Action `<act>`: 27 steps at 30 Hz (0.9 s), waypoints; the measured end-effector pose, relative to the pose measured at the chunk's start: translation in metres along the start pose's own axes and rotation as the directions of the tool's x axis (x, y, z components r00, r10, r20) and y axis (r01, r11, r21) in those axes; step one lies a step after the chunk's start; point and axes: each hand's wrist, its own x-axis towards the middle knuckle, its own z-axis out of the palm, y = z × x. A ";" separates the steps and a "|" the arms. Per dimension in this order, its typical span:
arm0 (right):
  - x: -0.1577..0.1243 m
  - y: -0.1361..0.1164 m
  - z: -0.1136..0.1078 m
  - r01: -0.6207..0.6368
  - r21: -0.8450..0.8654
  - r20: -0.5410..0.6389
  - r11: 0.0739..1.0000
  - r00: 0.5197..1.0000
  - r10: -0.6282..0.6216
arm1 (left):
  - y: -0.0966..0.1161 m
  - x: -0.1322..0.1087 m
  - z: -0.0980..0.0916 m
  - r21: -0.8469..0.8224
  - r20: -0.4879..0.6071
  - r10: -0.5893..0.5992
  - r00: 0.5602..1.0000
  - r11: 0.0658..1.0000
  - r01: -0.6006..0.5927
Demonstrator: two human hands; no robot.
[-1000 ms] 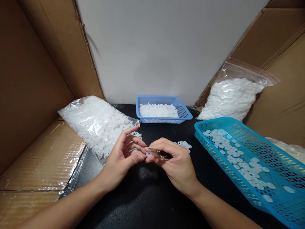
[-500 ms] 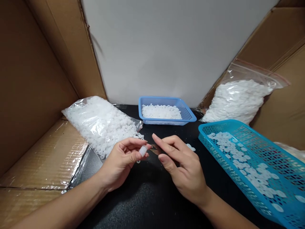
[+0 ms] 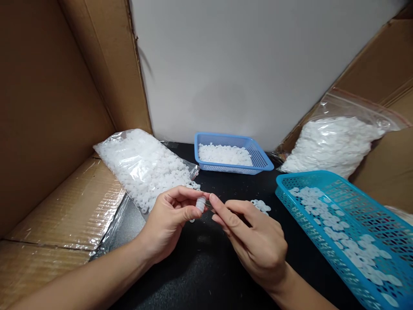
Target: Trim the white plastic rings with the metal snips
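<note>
My left hand [image 3: 174, 217] pinches a small ribbed white plastic piece [image 3: 200, 204] between thumb and fingers. Just to its right, my right hand [image 3: 251, 234] holds a thin metal blade-like tool [image 3: 209, 204], mostly hidden by the fingers, with its end at the white piece. The fingertips of both hands nearly meet. Behind my left hand lies a clear bag [image 3: 145, 168] of small white rings, some spilled at its mouth. Several white discs [image 3: 261, 206] rest on the black table beyond my right hand.
A blue basket [image 3: 232, 167] of small white parts stands at the back. At the right, a teal basket [image 3: 309, 219] holds flat white discs, with a full zip bag [image 3: 332, 144] behind it. Cardboard [image 3: 58, 202] lines the left side.
My right hand has come closer to my left, its index fingertip now near the white piece. The ribbed side of the piece now shows. The whole view has shifted slightly.
</note>
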 end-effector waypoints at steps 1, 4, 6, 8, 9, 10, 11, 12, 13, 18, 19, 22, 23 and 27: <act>0.001 -0.001 0.000 0.005 -0.007 0.000 1.000 1.000 -0.005 | 0.000 0.000 0.001 -0.002 -0.006 -0.001 1.000 1.000 0.001; 0.002 -0.003 -0.002 0.012 -0.028 0.005 1.000 1.000 -0.012 | -0.001 -0.002 0.003 -0.009 -0.024 -0.010 1.000 1.000 0.010; 0.004 -0.004 -0.003 0.016 -0.037 0.003 0.999 1.000 -0.016 | -0.001 -0.003 0.004 -0.006 -0.036 -0.017 0.999 1.000 0.017; 0.005 -0.004 -0.003 0.025 -0.046 -0.004 0.999 1.000 -0.025 | -0.002 -0.003 0.004 -0.002 -0.043 -0.021 0.999 1.000 0.021; 0.005 -0.004 -0.003 0.030 -0.053 -0.006 0.998 1.000 -0.030 | -0.002 -0.004 0.004 -0.001 -0.046 -0.021 0.999 1.000 0.021; 0.006 -0.004 -0.003 0.034 -0.061 -0.005 0.998 0.999 -0.035 | -0.002 -0.004 0.005 0.000 -0.049 -0.023 0.999 1.000 0.023; 0.006 -0.005 -0.003 0.039 -0.072 -0.004 0.997 0.999 -0.039 | -0.002 -0.005 0.005 0.003 -0.050 -0.024 0.998 1.000 0.024; 0.006 -0.005 -0.003 0.042 -0.083 -0.003 0.996 0.999 -0.043 | -0.002 -0.005 0.005 0.005 -0.052 -0.026 0.998 1.000 0.026; 0.006 -0.005 -0.003 0.045 -0.093 0.001 0.995 0.999 -0.045 | -0.002 -0.006 0.005 0.006 -0.052 -0.028 0.998 1.000 0.029; 0.005 -0.004 -0.003 0.047 -0.090 0.009 0.995 0.999 -0.046 | -0.002 -0.007 0.006 0.008 -0.054 -0.035 0.998 0.999 0.036; 0.005 -0.004 -0.003 0.047 -0.085 0.011 0.995 0.999 -0.046 | -0.002 -0.007 0.006 0.012 -0.055 -0.035 0.998 0.999 0.035; 0.004 -0.004 -0.004 0.048 -0.074 0.030 0.996 0.998 -0.046 | -0.002 -0.006 0.006 0.019 -0.057 -0.036 0.998 0.999 0.037; 0.003 -0.003 -0.004 0.048 -0.072 0.037 0.996 0.998 -0.046 | -0.002 -0.006 0.006 0.017 -0.055 -0.038 0.998 0.999 0.039; 0.001 -0.002 -0.004 0.046 -0.085 0.048 0.995 0.998 -0.042 | -0.001 -0.006 0.006 -0.004 -0.041 -0.045 0.998 0.999 0.045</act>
